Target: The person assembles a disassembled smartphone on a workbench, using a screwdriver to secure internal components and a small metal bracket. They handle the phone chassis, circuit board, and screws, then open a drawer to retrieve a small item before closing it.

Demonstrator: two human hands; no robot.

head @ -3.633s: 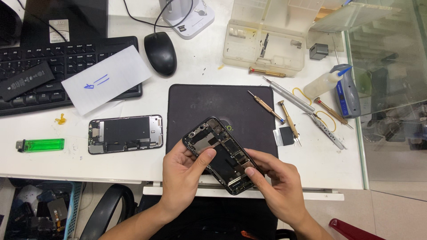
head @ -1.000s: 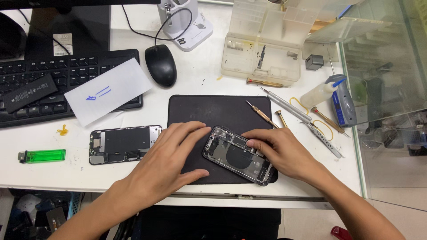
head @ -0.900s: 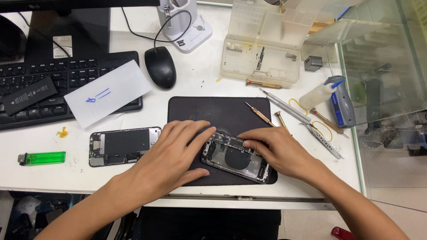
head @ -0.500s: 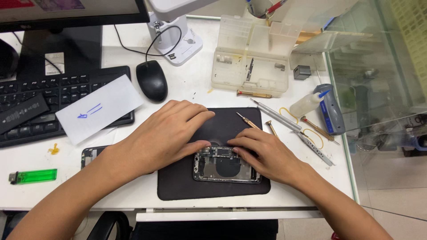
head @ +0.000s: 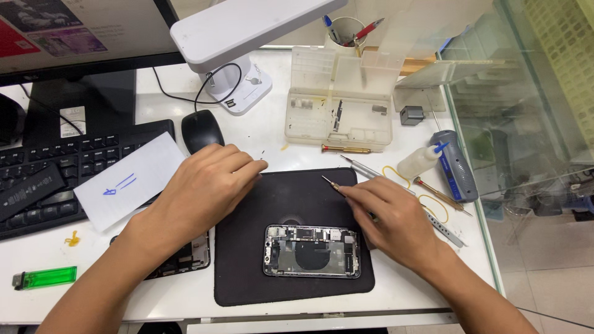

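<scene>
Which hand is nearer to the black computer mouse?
Left. The left hand lies just below the mouse, nearly touching it. The right hand is far off, beside the opened phone.

A single head-worn camera looks steeply down, from close, at the white desk (head: 396,154).

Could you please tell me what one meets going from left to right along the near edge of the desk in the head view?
Green lighter → left hand → opened phone on black mat → right hand.
</scene>
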